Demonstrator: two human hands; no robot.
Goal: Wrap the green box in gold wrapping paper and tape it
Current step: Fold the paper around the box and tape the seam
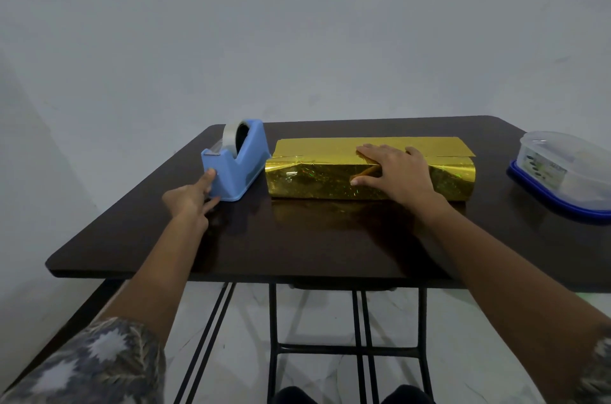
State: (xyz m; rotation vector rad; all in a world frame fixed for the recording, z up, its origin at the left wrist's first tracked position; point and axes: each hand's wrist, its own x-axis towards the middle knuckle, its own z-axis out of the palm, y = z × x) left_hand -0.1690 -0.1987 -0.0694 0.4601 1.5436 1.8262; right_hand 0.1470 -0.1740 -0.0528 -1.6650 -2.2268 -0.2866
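At centre-left of the frame the left hand (190, 202) reaches out with straightened fingers, touching the near end of the blue tape dispenser (238, 162) and pinching nothing. Further right, the right hand (396, 172) lies spread flat, pressing the gold wrapping paper (314, 182) onto the green box, which is wholly covered. Its long axis runs left to right at mid-frame. The dispenser sits just off its left end, nearer the left hand.

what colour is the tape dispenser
The tape dispenser is light blue, clearest in the head view.
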